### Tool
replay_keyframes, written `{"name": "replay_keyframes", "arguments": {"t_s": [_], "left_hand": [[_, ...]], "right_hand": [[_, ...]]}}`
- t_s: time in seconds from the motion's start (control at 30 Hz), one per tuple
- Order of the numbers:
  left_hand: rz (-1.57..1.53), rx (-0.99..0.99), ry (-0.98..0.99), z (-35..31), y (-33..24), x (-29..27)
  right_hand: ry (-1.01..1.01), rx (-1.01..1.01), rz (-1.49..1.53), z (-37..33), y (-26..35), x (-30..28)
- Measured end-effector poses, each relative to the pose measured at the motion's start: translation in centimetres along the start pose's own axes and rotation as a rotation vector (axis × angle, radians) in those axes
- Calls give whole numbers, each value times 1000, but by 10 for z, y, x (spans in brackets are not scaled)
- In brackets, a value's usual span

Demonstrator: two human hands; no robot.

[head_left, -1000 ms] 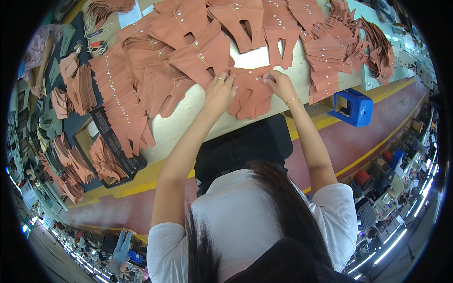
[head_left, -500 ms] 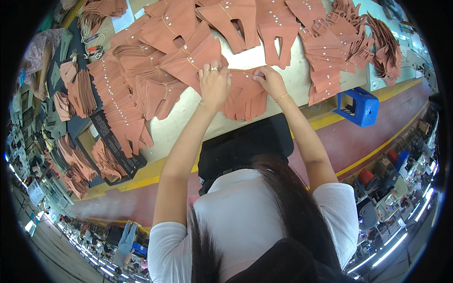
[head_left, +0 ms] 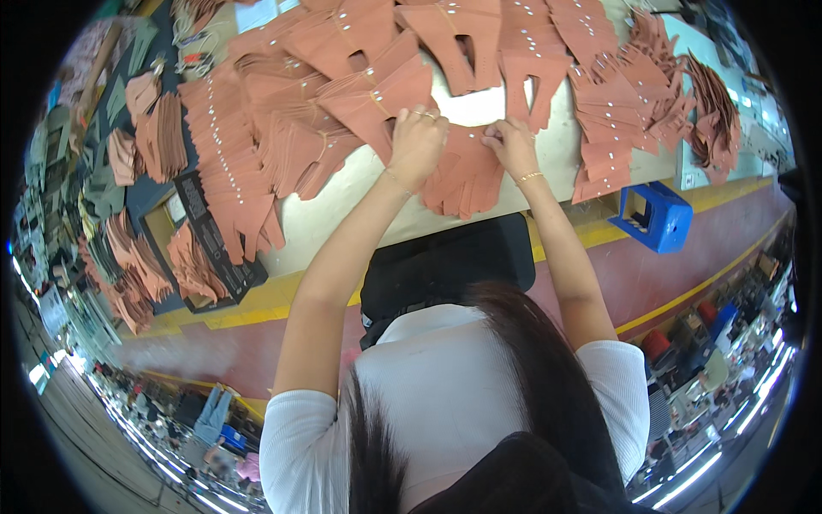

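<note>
A fanned stack of brick-coloured cut pieces [head_left: 465,180] lies at the table's near edge, in front of my body. My left hand [head_left: 418,144] is closed at the stack's upper left corner, with rings on its fingers. At the upper right corner my right hand [head_left: 516,148] pinches the edge between thumb and fingers. The fingertips hide exactly how many layers each hand holds. Just beyond my left hand, a tied bundle of similar pieces [head_left: 377,98] overlaps other bundles.
More brick-coloured bundles [head_left: 224,163] with small white labels cover the table [head_left: 321,218] to the left, far side and right. A black box [head_left: 205,231] stands at left. A blue stool [head_left: 655,218] is below the right edge. Another person's arm [head_left: 101,68] shows at far left.
The view has shifted, so the table's contents sit farther right in the picture. Both hands remain at the top corners of the same stack, with fingers slightly changed in pose.
</note>
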State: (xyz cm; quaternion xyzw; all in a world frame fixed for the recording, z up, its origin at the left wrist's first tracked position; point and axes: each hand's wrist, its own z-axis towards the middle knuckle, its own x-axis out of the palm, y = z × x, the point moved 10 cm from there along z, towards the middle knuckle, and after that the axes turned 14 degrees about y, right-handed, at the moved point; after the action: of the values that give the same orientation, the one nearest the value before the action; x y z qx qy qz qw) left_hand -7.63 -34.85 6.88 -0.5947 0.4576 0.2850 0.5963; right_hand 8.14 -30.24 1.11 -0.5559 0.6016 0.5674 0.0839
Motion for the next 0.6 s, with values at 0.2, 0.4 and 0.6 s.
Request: {"name": "replay_keyframes", "arguments": {"t_s": [0.2, 0.4, 0.6], "left_hand": [[-490, -149, -51, -61, 14, -21], [-746, -300, 78, -187, 61, -53], [-505, -549, 202, -327, 185, -92]], "right_hand": [[250, 12, 173, -35, 27, -12], [765, 19, 256, -53, 137, 51], [892, -542, 305, -34, 299, 215]]}}
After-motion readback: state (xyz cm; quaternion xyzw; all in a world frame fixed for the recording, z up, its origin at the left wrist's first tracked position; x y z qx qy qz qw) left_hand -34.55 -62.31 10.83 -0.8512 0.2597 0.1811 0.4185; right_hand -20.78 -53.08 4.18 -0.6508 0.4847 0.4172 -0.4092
